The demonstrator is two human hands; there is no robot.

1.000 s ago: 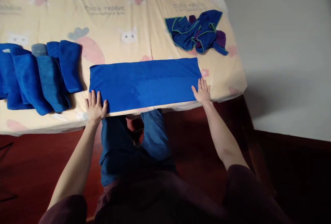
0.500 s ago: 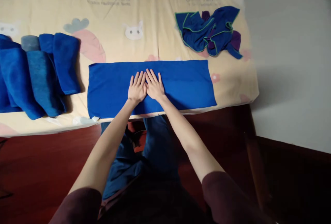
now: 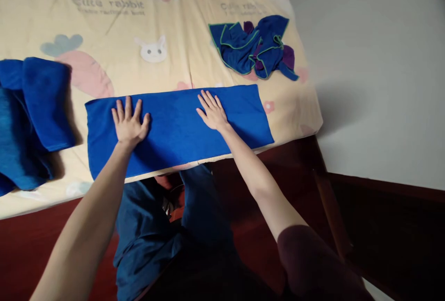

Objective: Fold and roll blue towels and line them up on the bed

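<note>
A long blue towel [image 3: 174, 129], folded into a strip, lies flat along the near edge of the bed [image 3: 104, 22]. My left hand [image 3: 128, 122] rests flat on its left part, fingers spread. Pressed flat on the towel right of its middle is my right hand [image 3: 212, 111], fingers stretched out. Neither hand holds anything.
Several folded blue towels [image 3: 31, 111] lie in a row at the left on the yellow cartoon-print sheet. A crumpled dark blue cloth with green edging [image 3: 252, 48] lies at the far right of the bed. Beyond the bed's right edge is grey floor [image 3: 375, 60]; below it, dark red floor.
My hands went from the towel's two ends to its middle, side by side, and have now slid apart across it, left hand leftward, right hand slightly right.
</note>
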